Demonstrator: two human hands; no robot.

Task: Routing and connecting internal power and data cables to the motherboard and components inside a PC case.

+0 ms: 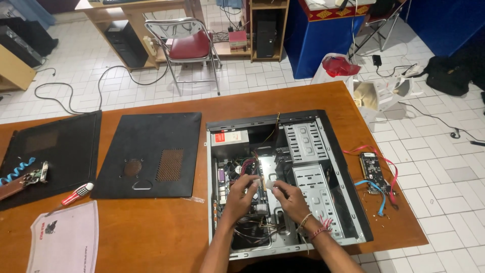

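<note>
Open computer case [323,151] flat on wooden table [151,237], side removed. Both hands inside over motherboard: left hand [241,196] pinching edge of small green card [260,188], right hand [289,198] gripping white connector [270,185] just beside it. Two black side panels [146,151] well left of hands. Red-handled screwdriver [76,194] and paper sheet [65,240] further left. Loose circuit board [372,171] with red and blue cables right of case.

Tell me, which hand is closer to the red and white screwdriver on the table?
Left. The left hand is inside the open computer case, on the side toward the screwdriver. The right hand is beside it, farther from the screwdriver.
</note>
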